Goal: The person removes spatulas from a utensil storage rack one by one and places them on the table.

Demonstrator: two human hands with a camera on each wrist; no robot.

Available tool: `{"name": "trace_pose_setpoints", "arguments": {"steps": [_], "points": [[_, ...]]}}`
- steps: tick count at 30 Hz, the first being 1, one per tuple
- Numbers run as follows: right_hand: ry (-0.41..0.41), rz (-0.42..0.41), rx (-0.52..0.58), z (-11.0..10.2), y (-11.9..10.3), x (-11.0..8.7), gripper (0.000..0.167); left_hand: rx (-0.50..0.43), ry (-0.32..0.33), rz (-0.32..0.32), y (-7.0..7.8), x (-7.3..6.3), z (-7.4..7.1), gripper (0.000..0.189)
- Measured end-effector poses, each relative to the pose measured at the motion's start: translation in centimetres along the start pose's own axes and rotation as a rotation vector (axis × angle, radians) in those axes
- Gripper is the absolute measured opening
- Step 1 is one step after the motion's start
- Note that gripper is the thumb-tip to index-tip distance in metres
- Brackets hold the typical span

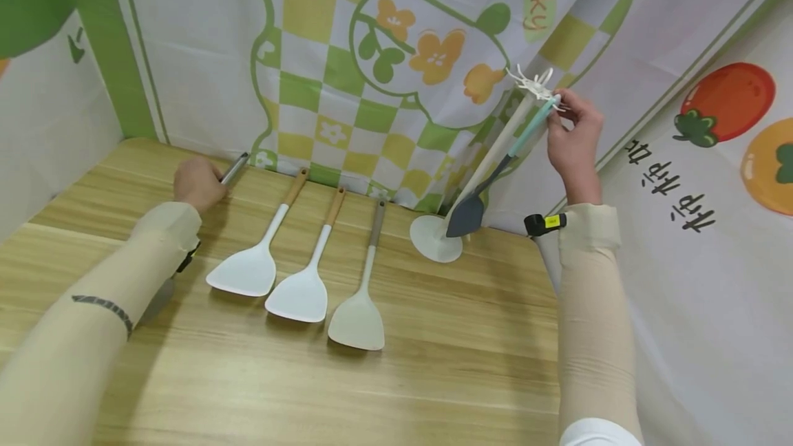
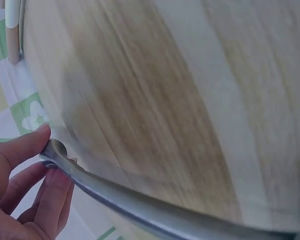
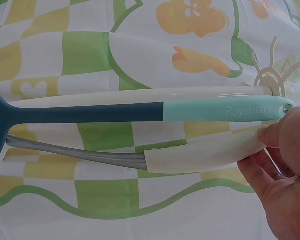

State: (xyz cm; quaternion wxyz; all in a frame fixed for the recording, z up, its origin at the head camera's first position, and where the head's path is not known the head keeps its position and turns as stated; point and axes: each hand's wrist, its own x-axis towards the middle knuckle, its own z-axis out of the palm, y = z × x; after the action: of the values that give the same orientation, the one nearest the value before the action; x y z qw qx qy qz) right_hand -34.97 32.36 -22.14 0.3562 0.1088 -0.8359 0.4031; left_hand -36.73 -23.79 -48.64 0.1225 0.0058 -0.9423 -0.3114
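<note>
In the head view my left hand is at the table's back left. Its thumb and fingers pinch the end of a metal-handled turner; my forearm hides most of its blade. My right hand is raised at the top of a white utensil stand. Thumb and fingers there pinch the white handle of a utensil with a grey metal shaft, its head hidden. Close above it in the right wrist view hangs a dark blue spatula with a mint-green handle, the holed end right by my thumb.
Three turners lie side by side on the wooden table: two white ones with wooden handles and a beige one. Behind them hangs a patterned cloth. The stand's round base sits near the back edge.
</note>
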Motion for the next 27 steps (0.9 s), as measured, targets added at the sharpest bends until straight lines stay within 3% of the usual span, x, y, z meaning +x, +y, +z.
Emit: {"name": "trace_pose_setpoints", "arguments": {"steps": [9,21,27], "points": [[-0.010,0.015,0.002,0.1,-0.1,0.0,0.022,0.019,-0.065,-0.061,-0.5,0.0,0.0,0.030],[-0.018,0.034,-0.048,0.1,-0.4,-0.1,0.022,0.004,-0.085,-0.062,-0.5,0.0,0.4,0.025],[-0.028,0.029,-0.047,0.2,0.1,0.1,0.024,0.069,-0.129,-0.038,0.5,-0.1,-0.1,0.021]]}}
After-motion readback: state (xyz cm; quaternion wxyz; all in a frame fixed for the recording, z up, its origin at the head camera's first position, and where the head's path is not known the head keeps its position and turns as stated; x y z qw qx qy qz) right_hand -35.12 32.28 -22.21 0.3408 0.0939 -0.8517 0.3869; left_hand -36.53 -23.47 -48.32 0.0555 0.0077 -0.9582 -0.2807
